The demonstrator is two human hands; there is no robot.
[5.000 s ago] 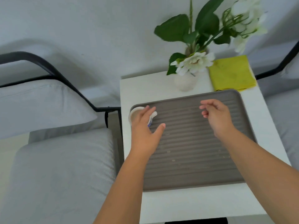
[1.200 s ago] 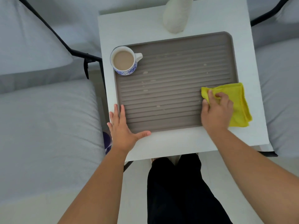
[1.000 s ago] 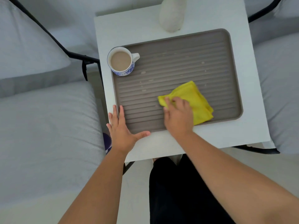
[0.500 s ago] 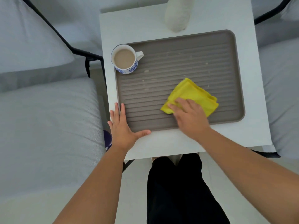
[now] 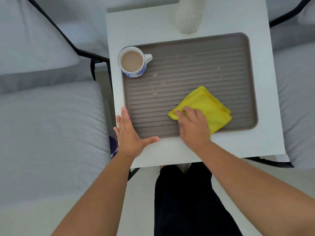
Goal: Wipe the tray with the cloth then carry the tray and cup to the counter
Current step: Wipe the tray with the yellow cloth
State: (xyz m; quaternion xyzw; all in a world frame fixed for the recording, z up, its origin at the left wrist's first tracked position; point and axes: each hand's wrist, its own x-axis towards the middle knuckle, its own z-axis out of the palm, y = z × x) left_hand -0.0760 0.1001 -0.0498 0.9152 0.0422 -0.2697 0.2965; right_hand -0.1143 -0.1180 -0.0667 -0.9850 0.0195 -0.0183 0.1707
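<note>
Since half a second ago the cloth point(image 5: 204, 106) has been shifted only slightly, toward the near right part of the tray point(image 5: 196, 65), and the right hand point(image 5: 193, 128) has been carried with it; the left hand point(image 5: 131, 135) has been kept where it was.

The cloth is folded into a thick pad, probably so that a firm, even face is offered to the ribbed floor of the tray. It is pressed flat under the right hand, whose fingers are laid narrowly together over its near left corner, pushing down rather than pinching. The rest of the cloth is spread toward the tray's right edge.

The left hand is set at the tray's near left corner with the fingers stretched along the left rim and the thumb spread wide along the near rim. Nothing is gripped by it; the tray appears to be braced this way so that it is not dragged across the tabletop point(image 5: 179, 150) by the strokes.

The cup point(image 5: 133, 62), full of a milky drink, is left standing on the tray's far left corner, handle turned inward. Pale spots point(image 5: 155, 75) are seen across the middle ribs and toward the far right, so the wiping is judged unfinished. A white vase point(image 5: 189, 16) is stood at the far edge of the tabletop, just beyond the tray.
</note>
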